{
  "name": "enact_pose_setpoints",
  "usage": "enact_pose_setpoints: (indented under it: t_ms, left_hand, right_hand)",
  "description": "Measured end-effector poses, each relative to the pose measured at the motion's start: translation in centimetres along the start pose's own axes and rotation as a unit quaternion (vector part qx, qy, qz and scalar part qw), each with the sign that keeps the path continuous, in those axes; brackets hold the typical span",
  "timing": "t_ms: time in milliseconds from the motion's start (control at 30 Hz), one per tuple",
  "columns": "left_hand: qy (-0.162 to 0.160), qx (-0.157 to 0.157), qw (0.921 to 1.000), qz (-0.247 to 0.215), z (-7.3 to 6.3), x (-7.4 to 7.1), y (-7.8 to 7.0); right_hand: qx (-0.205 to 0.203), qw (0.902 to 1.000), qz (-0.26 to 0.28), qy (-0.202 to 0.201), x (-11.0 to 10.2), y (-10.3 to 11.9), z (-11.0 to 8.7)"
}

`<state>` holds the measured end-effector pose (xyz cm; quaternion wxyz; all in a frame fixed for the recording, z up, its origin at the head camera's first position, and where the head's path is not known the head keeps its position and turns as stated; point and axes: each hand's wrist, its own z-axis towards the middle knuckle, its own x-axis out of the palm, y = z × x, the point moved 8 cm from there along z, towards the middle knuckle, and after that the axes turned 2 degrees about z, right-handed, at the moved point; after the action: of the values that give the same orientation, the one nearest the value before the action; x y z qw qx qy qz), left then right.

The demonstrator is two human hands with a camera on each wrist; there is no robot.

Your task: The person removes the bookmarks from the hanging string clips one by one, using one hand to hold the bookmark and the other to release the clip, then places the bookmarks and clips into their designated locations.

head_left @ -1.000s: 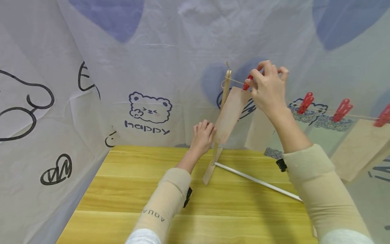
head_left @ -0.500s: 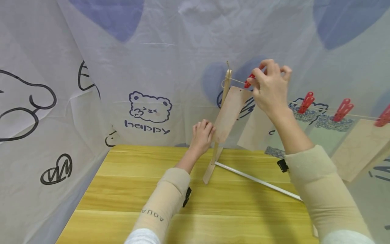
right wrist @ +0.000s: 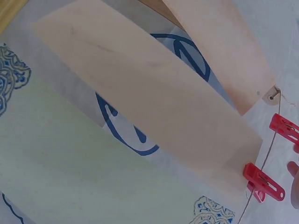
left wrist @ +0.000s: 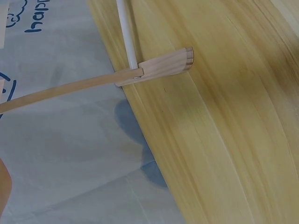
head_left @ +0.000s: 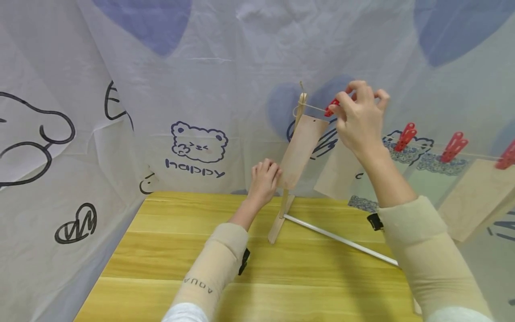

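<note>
My left hand (head_left: 263, 181) grips the lower left edge of a thin beige card (head_left: 303, 150) with a small hole near its top. My right hand (head_left: 362, 118) pinches a red clothespin (head_left: 332, 108) at the string, just above and right of the card. In the right wrist view, a gap separates this card (right wrist: 229, 51) from the pinched clothespin (right wrist: 286, 129). A second beige card (right wrist: 154, 100) hangs below it from another red clothespin (right wrist: 264, 182). Only a sliver of the left hand (left wrist: 3, 186) shows in the left wrist view.
The string runs right from a wooden post (head_left: 298, 114) with a foot (head_left: 275, 230) on the yellow wood-grain table (head_left: 181, 259). A white rod (head_left: 342, 240) extends from the foot. Farther right hang patterned cards (head_left: 440, 165) and another beige card (head_left: 474, 197) on red clothespins.
The beige card's top has come away from the red clothespin, and the left hand has drawn the card slightly left. The right hand, still pinching the clothespin, has shifted a little right.
</note>
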<state>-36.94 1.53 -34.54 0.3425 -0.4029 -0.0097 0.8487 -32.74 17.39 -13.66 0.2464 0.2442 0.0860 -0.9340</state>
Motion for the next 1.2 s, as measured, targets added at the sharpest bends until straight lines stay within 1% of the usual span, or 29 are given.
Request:
enact_pose_setpoints:
  t_ms: [100,200,333,467,733,1000,1200]
  left_hand:
    - [-0.002,0.003,1.0,-0.006,-0.1,-0.1,0.0]
    - [-0.007,0.005,0.9999,-0.012,-0.3,-0.2,0.1]
    - [-0.012,0.007,0.9998,-0.011,-0.3,-0.3,0.2]
    - [-0.018,0.01,0.9997,-0.012,-0.3,-0.4,0.2]
    - [-0.022,0.012,0.9996,-0.016,-0.5,-0.8,0.3]
    - [-0.025,0.011,0.9996,-0.009,-1.1,-1.3,0.8]
    - [-0.032,0.016,0.9994,-0.004,-1.7,-1.9,1.3]
  right_hand:
    - [-0.002,1.0,-0.002,-0.006,-0.1,0.0,-0.1]
    - [0.001,0.9998,0.007,-0.019,-0.3,0.1,-0.3]
    - [0.009,0.9992,0.021,-0.033,-0.6,0.1,-0.4]
    - [0.011,0.9989,0.025,-0.039,-0.7,0.0,-0.4]
    - [0.011,0.9987,0.027,-0.042,-1.1,0.2,-0.3]
    - [-0.002,0.9993,0.021,-0.03,-1.1,0.5,-1.2]
    - [-0.011,0.999,0.026,-0.035,-1.1,0.8,-2.0]
